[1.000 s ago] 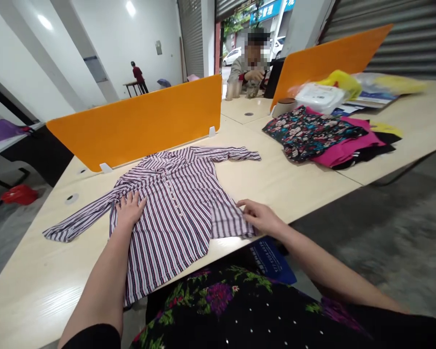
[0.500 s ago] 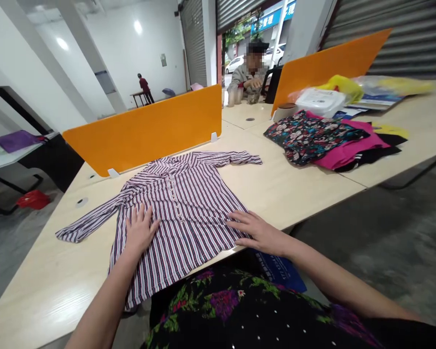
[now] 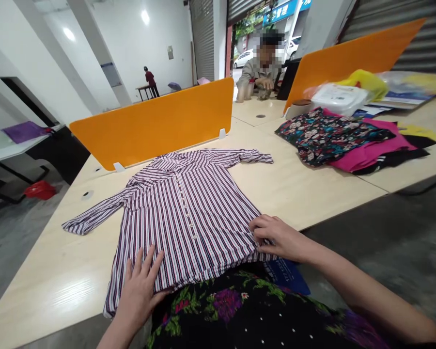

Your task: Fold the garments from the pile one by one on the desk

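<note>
Across the left and centre of the frame, an orange divider (image 3: 156,123) is held upright by white clips (image 3: 119,167). A second orange divider (image 3: 356,58) is seen at the upper right. Below it, a dark floral garment (image 3: 330,135) is laid partly over a bright pink garment (image 3: 380,148), and black fabric (image 3: 399,161) is exposed underneath. Behind them, a white container (image 3: 339,98) is set beside a yellow plastic bag (image 3: 366,83). Towards the top, right of centre, a person in grey (image 3: 252,72) is seated; at upper left, another person in dark red (image 3: 150,80) is seen standing. At far left, a red plastic container (image 3: 39,190) is placed on the floor.
</note>
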{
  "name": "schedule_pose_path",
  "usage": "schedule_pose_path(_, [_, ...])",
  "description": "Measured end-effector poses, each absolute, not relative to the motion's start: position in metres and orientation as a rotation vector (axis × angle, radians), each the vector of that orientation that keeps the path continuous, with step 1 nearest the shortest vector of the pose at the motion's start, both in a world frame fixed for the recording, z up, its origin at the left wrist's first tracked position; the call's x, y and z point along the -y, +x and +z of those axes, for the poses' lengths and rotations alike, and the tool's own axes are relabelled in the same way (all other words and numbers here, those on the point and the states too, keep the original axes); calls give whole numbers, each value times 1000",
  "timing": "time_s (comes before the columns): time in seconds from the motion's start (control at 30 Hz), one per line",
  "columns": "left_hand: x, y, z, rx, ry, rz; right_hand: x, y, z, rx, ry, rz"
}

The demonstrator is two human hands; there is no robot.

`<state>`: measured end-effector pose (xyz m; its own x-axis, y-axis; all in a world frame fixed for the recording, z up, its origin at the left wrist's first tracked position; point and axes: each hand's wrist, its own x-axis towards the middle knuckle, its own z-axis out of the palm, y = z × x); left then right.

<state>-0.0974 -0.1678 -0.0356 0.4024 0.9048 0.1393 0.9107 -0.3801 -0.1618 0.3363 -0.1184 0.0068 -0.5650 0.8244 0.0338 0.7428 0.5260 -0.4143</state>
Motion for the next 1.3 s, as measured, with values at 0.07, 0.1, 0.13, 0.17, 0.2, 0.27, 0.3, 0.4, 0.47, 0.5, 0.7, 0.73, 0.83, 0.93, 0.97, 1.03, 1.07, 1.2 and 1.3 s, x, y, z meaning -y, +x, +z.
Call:
schedule_pose_path(0.07, [173,-97,-39,1581,-2439,-35,121,334,8,2580,-1350,482])
schedule_pose_path(0.1, [176,-97,-41,1572,-2440,-34,122,334,9,2597,-1361,457])
schedule_pose_path(0.13, [178,-98,-42,1569,-2442,-36,123,334,10,2609,-1375,431])
schedule_pose_path(0.17, [181,-99,-43,1571,-2448,-39,124,334,12,2619,-1393,406])
schedule_pose_path(0.2, [183,-99,-42,1577,-2458,-44,124,335,14,2627,-1411,390])
schedule_pose_path(0.27, [185,-100,-37,1592,-2505,-54,122,337,20,2651,-1414,425])
schedule_pose_path(0.3, [184,-99,-33,1601,-2537,-66,119,338,23,2664,-1390,489])
schedule_pose_path(0.4, [172,-92,-14,1634,-2572,-163,96,334,33,2643,-1245,753])
schedule_pose_path(0.47, [154,-82,-1,1623,-2561,-227,68,325,36,2550,-1196,800])
schedule_pose_path(0.5, [141,-76,5,1604,-2564,-242,50,319,36,2483,-1216,767])
schedule_pose_path(0.7, [35,-39,19,1647,-2502,-288,-60,305,22,1879,-1684,400])
schedule_pose_path(0.73, [19,-36,17,1723,-2467,-264,-72,309,17,1732,-1741,372])
schedule_pose_path(0.83, [-15,-34,5,1946,-2365,-111,-96,330,2,1309,-1846,407])
schedule_pose_path(0.93, [-25,-37,-10,1964,-2326,-13,-107,356,-10,1046,-1908,459])
schedule_pose_path(0.97, [-25,-38,-14,1946,-2319,-4,-111,365,-11,977,-1925,455])
schedule_pose_path(1.03, [-24,-39,-18,1923,-2304,8,-121,381,-12,819,-1950,443])
schedule_pose_path(1.07, [-24,-39,-19,1918,-2294,16,-127,389,-11,747,-1958,439])
schedule_pose_path(1.2, [-24,-39,-19,1912,-2255,55,-150,415,-9,626,-1963,497])
schedule_pose_path(1.3, [-24,-39,-19,1909,-2266,83,-158,420,-16,644,-1904,511])
